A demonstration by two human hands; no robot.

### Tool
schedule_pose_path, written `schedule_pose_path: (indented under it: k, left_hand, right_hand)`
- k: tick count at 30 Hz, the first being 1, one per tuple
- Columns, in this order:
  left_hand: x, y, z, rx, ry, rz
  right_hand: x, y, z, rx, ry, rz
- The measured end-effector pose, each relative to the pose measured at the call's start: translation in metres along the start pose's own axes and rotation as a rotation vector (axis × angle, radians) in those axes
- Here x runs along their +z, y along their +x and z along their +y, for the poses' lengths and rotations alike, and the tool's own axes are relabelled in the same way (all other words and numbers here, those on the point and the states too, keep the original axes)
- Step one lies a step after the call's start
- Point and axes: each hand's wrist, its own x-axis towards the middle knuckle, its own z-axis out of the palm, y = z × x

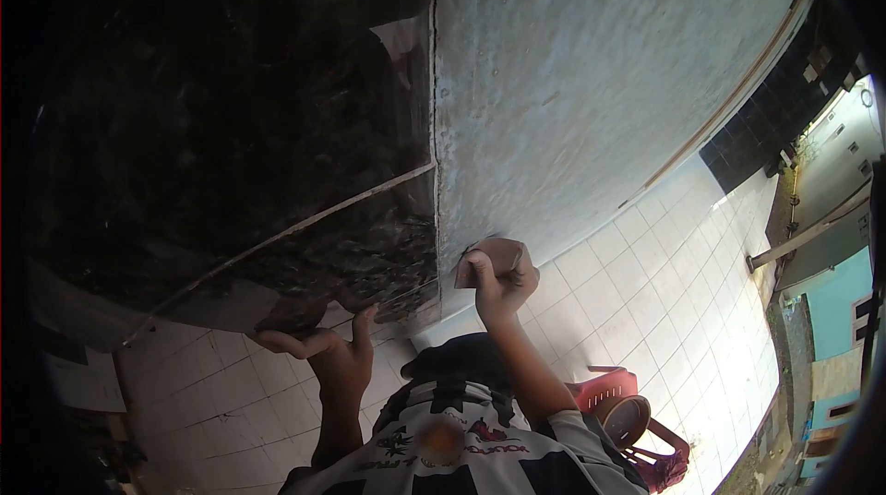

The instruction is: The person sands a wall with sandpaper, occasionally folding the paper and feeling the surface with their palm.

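My right hand (505, 287) is closed around a folded brown sheet that looks like sandpaper (504, 253), pressed at the lower part of the pale blue-grey wall (591, 80). The wall's surface is rough and patchy. To the left, my left hand (340, 355) is spread, thumb and fingers apart, with nothing in it. Its fingertips are right at the glossy dark tiles (231, 107), where a dim reflection of the hand shows. A vertical seam separates the tiles from the painted wall, and a light joint line crosses the tiles.
White floor tiles (637, 283) stretch below and to the right. Behind me on the right stands a red plastic chair (604, 387) with a round brown-rimmed container (624, 419) on it. Farther right are a post (803, 241) and a turquoise building (835, 301).
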Motion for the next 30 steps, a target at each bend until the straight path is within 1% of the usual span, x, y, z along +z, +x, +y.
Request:
schedule_pose_path:
  k: [1, 3, 4, 6, 7, 8, 9, 10, 11, 12, 13, 15, 16, 17, 19, 20, 21, 22, 24, 25, 27, 28, 30]
  left_hand:
    - [0.001, 0.002, 0.003, 0.006, -0.004, 0.001]
    - [0.002, 0.001, 0.007, 0.185, 0.068, 0.191]
    - [0.001, 0.0, 0.005, 0.182, 0.071, 0.183]
    - [0.002, -0.001, 0.003, 0.076, 0.065, 0.121]
    - [0.004, -0.002, 0.004, 0.08, 0.061, 0.12]
    - [0.006, 0.0, 0.003, 0.142, 0.06, 0.201]
    - [0.009, 0.003, 0.004, 0.204, 0.058, 0.282]
    - [0.01, 0.005, 0.005, 0.205, 0.057, 0.277]
    - [0.009, 0.004, 0.005, 0.156, 0.008, 0.242]
    - [0.006, 0.0, 0.005, 0.104, -0.038, 0.206]
    - [0.002, -0.005, 0.003, 0.097, -0.033, 0.199]
    - [0.0, -0.002, 0.004, -0.042, -0.016, 0.026]
    - [-0.001, 0.001, 0.007, -0.031, -0.021, 0.034]
    - [-0.001, 0.003, 0.009, -0.016, -0.019, 0.05]
    - [0.001, 0.001, 0.009, -0.005, -0.008, 0.046]
    - [0.006, 0.001, 0.007, 0.043, -0.009, 0.139]
    - [0.007, 0.001, 0.006, 0.092, -0.011, 0.235]
    - [0.005, 0.001, 0.008, 0.095, -0.013, 0.235]
    - [0.0, 0.003, 0.013, -0.029, -0.078, 0.075]
    - [0.0, 0.005, 0.013, -0.026, -0.081, 0.079]
    - [-0.003, 0.002, 0.007, -0.072, -0.046, -0.037]
    - [-0.001, 0.0, 0.005, -0.079, -0.041, -0.043]
    - [0.003, -0.001, 0.001, 0.028, 0.029, 0.102]
  right_hand:
    - [-0.002, 0.003, 0.003, -0.007, -0.002, 0.003]
    - [-0.009, 0.01, 0.008, 0.094, 0.141, 0.023]
    - [-0.011, 0.016, 0.01, 0.028, -0.018, 0.103]
    - [-0.004, 0.005, 0.002, 0.072, 0.018, 0.082]
    - [-0.002, 0.002, -0.001, 0.106, 0.058, 0.061]
    - [-0.003, 0.002, 0.007, -0.138, -0.059, 0.033]
    - [-0.004, 0.009, 0.01, -0.148, -0.062, 0.042]
    - [-0.009, 0.015, 0.01, -0.087, -0.046, 0.042]
    - [-0.013, 0.017, 0.009, -0.016, -0.032, 0.042]
    - [-0.013, 0.019, 0.006, 0.019, -0.076, 0.066]
    - [-0.009, 0.013, -0.002, 0.03, -0.079, 0.063]
    - [0.003, 0.008, -0.011, 0.014, -0.012, 0.069]
    - [0.0, 0.009, 0.0, -0.073, -0.064, 0.047]
    - [-0.004, 0.014, 0.004, -0.084, -0.064, 0.053]
    - [-0.007, 0.025, 0.0, 0.008, -0.009, 0.125]
    - [-0.007, 0.02, 0.004, 0.086, 0.009, 0.149]
    - [-0.004, 0.012, 0.005, 0.089, 0.006, 0.152]
    - [0.001, 0.001, 0.005, 0.057, -0.034, 0.129]
    - [0.007, -0.004, 0.004, -0.047, -0.104, 0.1]
    - [0.006, 0.0, 0.001, -0.052, -0.103, 0.1]
    - [0.004, 0.01, -0.012, 0.208, 0.192, 0.138]
    - [0.006, 0.018, -0.012, 0.057, 0.086, 0.143]
    - [0.009, 0.004, -0.004, 0.058, 0.04, 0.143]
